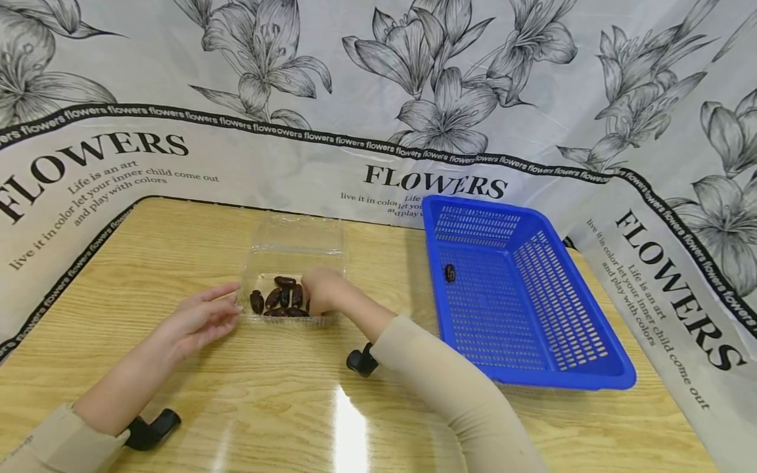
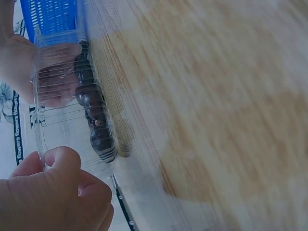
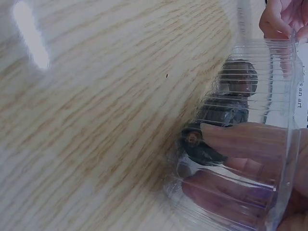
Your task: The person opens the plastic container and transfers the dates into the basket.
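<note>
A clear plastic clamshell box [image 1: 251, 263] stands on the table with its lid folded back, several dark brown dates [image 1: 285, 297] lying in it. My left hand [image 1: 198, 322] is at the box's left side; in the left wrist view, its thumb and fingers [image 2: 65, 161] pinch the rim. My right hand [image 1: 325, 290] reaches down inside the right part of the box. Through the clear wall in the right wrist view, its thumb and fingers [image 3: 240, 139] close around one date [image 3: 204, 150]. Other dates [image 3: 238, 77] lie beside it.
A blue perforated plastic basket [image 1: 532, 379] stands to the right, with a single date [image 1: 450, 272] inside near its left wall. Black curved pieces show by the left wrist and by the right sleeve. A flower-printed cloth [image 1: 284, 171] hangs behind the wooden table [image 1: 266, 407].
</note>
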Demonstrator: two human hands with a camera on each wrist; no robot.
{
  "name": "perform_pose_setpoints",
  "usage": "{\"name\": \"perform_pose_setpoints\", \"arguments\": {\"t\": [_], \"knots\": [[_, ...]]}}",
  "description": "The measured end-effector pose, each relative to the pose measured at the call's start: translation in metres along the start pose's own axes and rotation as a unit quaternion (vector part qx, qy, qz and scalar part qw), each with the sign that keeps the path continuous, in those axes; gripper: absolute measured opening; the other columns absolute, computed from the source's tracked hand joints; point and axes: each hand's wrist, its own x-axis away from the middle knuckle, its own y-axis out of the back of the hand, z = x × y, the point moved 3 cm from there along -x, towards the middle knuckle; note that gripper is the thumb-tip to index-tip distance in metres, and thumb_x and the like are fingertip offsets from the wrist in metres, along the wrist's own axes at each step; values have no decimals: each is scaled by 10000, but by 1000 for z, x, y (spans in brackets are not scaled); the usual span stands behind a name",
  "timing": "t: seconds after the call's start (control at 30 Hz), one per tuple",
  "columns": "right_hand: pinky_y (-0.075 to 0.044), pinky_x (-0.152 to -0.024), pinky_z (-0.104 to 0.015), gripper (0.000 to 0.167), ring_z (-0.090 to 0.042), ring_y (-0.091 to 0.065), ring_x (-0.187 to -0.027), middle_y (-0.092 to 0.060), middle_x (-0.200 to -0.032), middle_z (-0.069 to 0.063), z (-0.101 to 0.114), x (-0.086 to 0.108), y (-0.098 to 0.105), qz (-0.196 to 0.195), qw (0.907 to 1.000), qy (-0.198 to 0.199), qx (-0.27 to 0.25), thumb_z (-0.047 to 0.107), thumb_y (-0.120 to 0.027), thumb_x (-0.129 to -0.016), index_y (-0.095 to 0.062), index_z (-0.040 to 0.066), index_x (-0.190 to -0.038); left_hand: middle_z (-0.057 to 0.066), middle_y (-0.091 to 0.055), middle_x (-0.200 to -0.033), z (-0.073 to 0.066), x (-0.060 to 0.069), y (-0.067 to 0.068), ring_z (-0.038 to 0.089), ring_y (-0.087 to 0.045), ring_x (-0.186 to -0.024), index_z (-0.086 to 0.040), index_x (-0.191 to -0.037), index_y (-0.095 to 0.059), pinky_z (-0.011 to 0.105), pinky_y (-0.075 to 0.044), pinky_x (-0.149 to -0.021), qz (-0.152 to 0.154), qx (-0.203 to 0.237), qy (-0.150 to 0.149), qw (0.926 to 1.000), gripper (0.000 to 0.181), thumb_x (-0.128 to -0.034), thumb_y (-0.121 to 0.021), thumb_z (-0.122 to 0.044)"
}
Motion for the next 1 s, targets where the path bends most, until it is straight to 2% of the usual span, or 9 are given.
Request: {"name": "perform_pose_setpoints", "arguments": {"t": [0.13,0.23,0.33,0.57,0.7,0.83,1.0], "knots": [[-215,-505,-229,287,-113,-245,-571,-305,-612,29,0,-1,0,5,9999,15,-169,-84,-591,-747,-421,124,-648,42,-330,-1221,0,1,0,122,-535,-847,-220,-927,-650,205,-496,-776,-6,26,15,10000,312,-820,-633,73],[-309,-537,-217,194,-126,-371,-662,-470,-738,28,1,-2,-1,-27,9997,-10,-250,-73,-616,-751,-570,105,-812,48,-335,-1209,0,1,0,125,-536,-844,-219,-915,-654,206,-496,-779,-11,46,20,10000,311,-817,-633,76],[-336,-555,-216,216,-135,-408,-696,-520,-807,17,1,-2,-1,-37,9994,0,-354,-81,-616,-753,-606,89,-886,51,-339,-1195,0,1,0,126,-535,-839,-217,-919,-652,206,-497,-777,-7,43,20,10000,312,-822,-624,78],[-328,-497,-220,225,-128,-380,-620,-515,-854,0,-1,1,-1,-65,9961,12,-875,-83,-623,-759,-573,98,-881,41,-339,-1191,-1,1,-2,121,-529,-831,-212,-920,-650,203,-499,-759,-29,63,34,10000,322,-843,-585,93],[-322,-450,-225,230,-114,-337,-493,-496,-738,-15,-4,4,0,8,9863,-68,-1646,-86,-636,-768,-553,74,-911,46,-336,-1193,-1,1,-2,123,-530,-824,-219,-898,-661,203,-500,-750,-10,83,27,10000,339,-854,-562,102],[-305,-424,-224,240,-106,-295,-425,-380,-548,2,-7,4,0,134,9721,-107,-2339,-93,-638,-773,-545,51,-940,46,-338,-1191,0,1,-2,123,-531,-823,-224,-894,-662,205,-500,-751,-26,62,38,10000,343,-858,-558,100],[-301,-447,-225,274,-109,-311,-451,-369,-527,2,-10,4,2,98,9543,-103,-2985,-111,-663,-747,-546,50,-935,45,-338,-1190,-1,2,-2,121,-531,-828,-230,-892,-662,205,-499,-756,-38,19,34,10000,337,-853,-573,93]]}}
